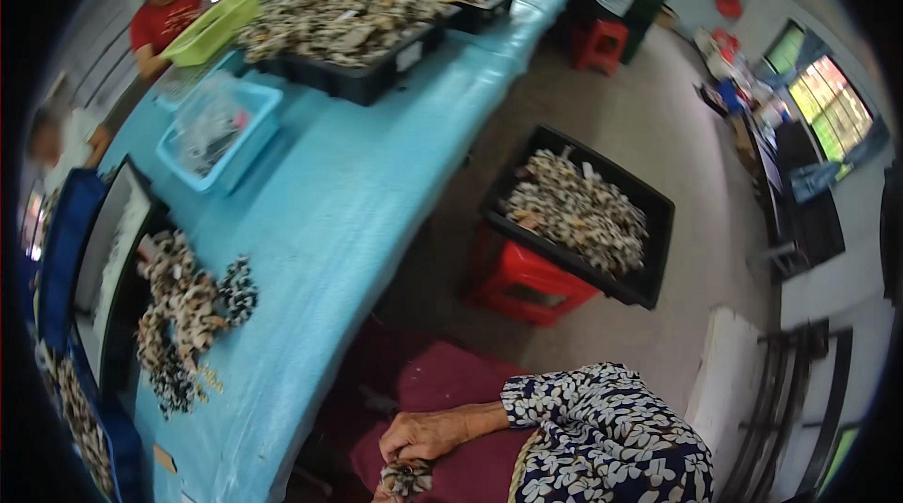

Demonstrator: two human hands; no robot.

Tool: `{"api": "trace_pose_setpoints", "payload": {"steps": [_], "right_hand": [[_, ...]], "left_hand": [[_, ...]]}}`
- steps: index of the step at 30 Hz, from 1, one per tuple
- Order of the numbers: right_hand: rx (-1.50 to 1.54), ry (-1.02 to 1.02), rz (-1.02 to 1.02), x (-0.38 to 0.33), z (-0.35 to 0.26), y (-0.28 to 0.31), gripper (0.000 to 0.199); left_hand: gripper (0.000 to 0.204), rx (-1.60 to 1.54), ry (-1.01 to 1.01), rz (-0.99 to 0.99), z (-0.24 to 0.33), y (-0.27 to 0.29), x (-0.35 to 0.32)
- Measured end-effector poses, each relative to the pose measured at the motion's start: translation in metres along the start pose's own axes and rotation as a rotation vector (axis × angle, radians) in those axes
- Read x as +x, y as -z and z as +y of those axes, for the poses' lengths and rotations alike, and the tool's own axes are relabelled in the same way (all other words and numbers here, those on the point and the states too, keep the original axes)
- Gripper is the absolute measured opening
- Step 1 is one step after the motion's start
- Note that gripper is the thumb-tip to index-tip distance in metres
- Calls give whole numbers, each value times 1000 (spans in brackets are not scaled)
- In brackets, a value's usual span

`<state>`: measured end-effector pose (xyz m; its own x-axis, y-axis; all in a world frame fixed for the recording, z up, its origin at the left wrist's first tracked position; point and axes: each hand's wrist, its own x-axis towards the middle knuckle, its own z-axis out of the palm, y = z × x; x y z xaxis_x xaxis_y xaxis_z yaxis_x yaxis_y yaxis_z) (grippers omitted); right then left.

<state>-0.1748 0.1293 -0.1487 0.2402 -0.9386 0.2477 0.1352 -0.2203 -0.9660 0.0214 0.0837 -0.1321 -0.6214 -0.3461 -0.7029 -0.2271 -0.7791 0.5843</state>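
your curled right hand is pinching a mottled fabric bunch, probably soft, light, best held mid-gather, past the right edge of the tabletop, your cropped left hand being unreadable.

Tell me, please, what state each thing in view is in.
Right hand: curled against patterned bundle
Patterned bundle: bunched
Table: covered in blue
Table pile: loose
Black tray on red stool: open, filled
Large black tray: heaped
Light-blue basin: open, holding plastic bag
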Motion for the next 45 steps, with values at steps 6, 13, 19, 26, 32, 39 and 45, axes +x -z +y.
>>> {"api": "trace_pose_setpoints", "payload": {"steps": [6,13,19,26,32,39,45], "right_hand": [[-76,-55,178,-52,-5,9,13],[-417,-196,781,-115,-58,101,17],[-323,-302,1500,-222,-89,225,25],[-512,-96,1251,-60,-110,254,19],[-615,32,391,129,-111,193,9],[-1096,234,156,309,-54,176,20],[-1242,-113,263,368,-29,157,33]], "left_hand": [[62,141,137,-247,3,-20,17],[52,28,-229,-301,29,-86,58],[15,97,-132,-332,18,-97,73],[14,-30,-124,-165,7,-36,62],[14,-52,-159,-192,6,-42,78],[17,-152,-164,-144,13,-22,82],[28,-327,17,60,27,-10,70]]}}
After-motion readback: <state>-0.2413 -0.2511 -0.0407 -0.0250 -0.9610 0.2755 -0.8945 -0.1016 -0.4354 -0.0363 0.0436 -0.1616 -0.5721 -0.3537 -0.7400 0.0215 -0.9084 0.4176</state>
